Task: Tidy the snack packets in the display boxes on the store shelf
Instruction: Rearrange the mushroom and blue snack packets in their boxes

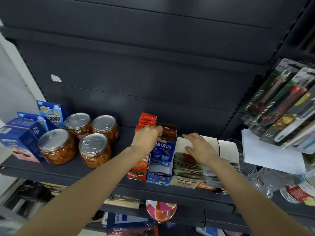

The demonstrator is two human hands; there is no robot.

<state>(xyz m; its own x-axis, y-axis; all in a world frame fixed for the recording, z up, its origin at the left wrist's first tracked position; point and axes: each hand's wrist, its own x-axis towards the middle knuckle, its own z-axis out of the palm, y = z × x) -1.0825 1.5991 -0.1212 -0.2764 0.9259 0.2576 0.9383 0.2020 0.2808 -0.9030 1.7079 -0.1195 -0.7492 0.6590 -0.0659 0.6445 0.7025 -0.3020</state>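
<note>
Three display boxes stand side by side on the dark shelf. The red box on the left holds upright red snack packets. My left hand reaches over it, fingers curled on the dark brown packets at the back of the blue box. A blue packet lies in that box. My right hand rests with straight fingers on the row of green and red packets in the white box.
Several clear jars with silver lids stand left of the boxes, with blue cartons beyond. Utility knife packs hang at right above white paper and clear plastic containers. A lower shelf holds more goods.
</note>
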